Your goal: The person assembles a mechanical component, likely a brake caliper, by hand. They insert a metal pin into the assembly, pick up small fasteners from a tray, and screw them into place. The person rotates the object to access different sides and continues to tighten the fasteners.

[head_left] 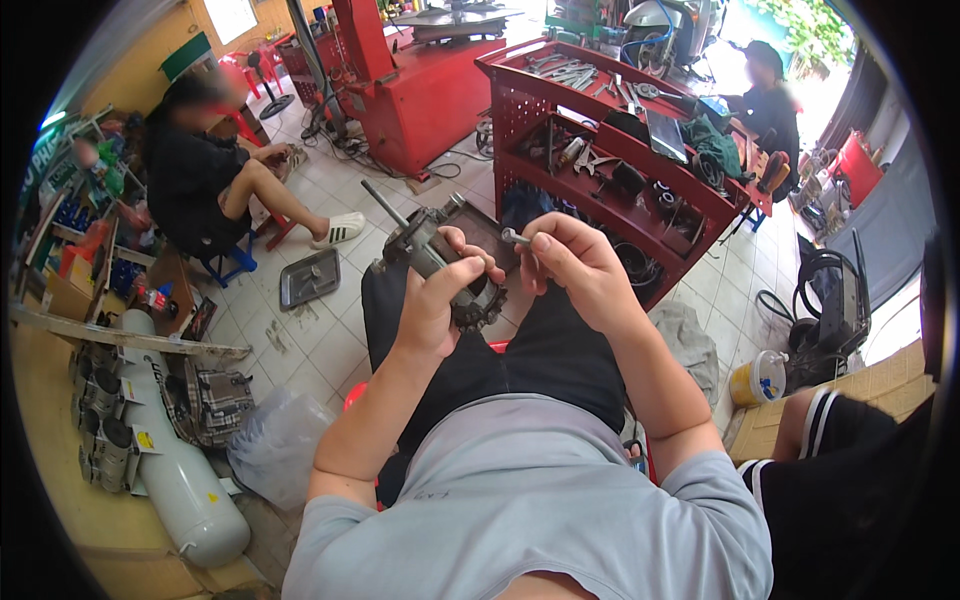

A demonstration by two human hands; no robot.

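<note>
While left grip point(440, 302) clamps metal housing point(428, 258), right grip point(583, 270) pinches apparent bolt point(513, 237), tiled floor point(335, 350), red cart point(518, 112)

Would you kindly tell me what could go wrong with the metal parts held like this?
The small silver bolt-like piece is pinched between the digits of the right grip, so it could slip and perhaps roll across the pale tiled floor.

The dark grey metal assembly appears supported mainly by the left grip, so it might tip.

Its toothed ring sits near that grip and might scrape skin.
</note>
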